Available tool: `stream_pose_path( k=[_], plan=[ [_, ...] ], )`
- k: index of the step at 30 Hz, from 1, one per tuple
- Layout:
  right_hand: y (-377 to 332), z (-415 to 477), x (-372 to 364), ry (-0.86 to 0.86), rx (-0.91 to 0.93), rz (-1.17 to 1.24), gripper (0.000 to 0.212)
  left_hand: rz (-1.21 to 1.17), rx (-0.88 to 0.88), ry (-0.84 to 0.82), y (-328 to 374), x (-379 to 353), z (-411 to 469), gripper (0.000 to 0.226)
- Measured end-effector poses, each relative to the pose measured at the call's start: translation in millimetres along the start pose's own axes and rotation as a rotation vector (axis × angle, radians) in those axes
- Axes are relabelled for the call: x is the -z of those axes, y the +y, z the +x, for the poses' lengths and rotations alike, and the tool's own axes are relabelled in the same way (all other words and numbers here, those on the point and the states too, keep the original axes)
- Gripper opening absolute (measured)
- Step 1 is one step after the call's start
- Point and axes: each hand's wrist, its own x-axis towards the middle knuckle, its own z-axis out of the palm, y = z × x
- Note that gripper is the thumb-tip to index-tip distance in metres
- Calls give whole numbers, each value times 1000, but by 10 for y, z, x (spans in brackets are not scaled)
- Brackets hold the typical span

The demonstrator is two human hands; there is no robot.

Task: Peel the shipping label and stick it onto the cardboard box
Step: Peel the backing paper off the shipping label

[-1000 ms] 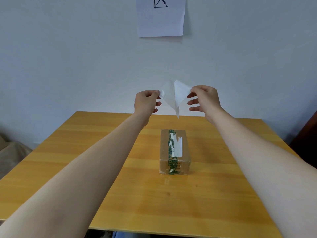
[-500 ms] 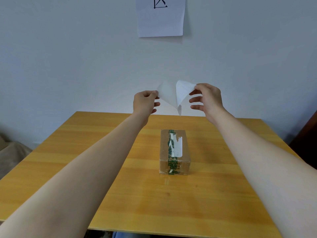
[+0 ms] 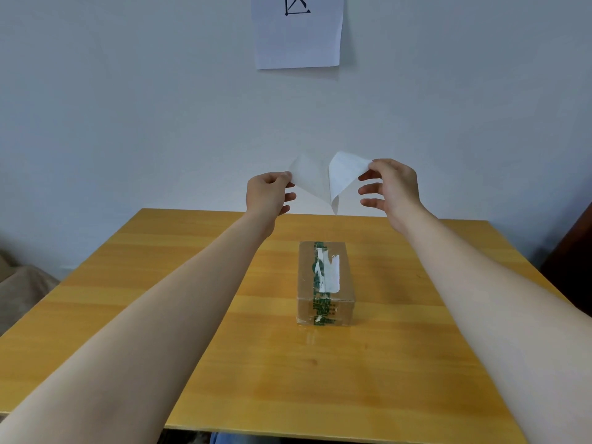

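A small cardboard box (image 3: 307, 283) with green printed tape and a torn white patch on top sits in the middle of the wooden table (image 3: 160, 315). Above its far end I hold a white shipping label (image 3: 344, 174) and its backing sheet (image 3: 309, 177), still joined at the bottom tip and spread apart in a V. My left hand (image 3: 267, 195) pinches the backing's upper left corner. My right hand (image 3: 392, 187) pinches the label's upper right corner, its other fingers spread.
A white paper sheet (image 3: 298, 30) with a black drawn mark hangs on the wall behind. A beige cloth (image 3: 19, 290) lies off the table's left side, and a dark piece of furniture (image 3: 573, 261) stands at the right edge.
Both hands have risen slightly and drawn further apart. The label and its backing are spread wider, joined only near the bottom tip.
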Motion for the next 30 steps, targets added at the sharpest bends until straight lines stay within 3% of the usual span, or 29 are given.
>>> stream_pose_path(
  k=[30],
  plan=[
    [77, -3, 187, 112, -71, 94, 11, -69, 47, 80, -109, 119, 74, 11]
  ],
)
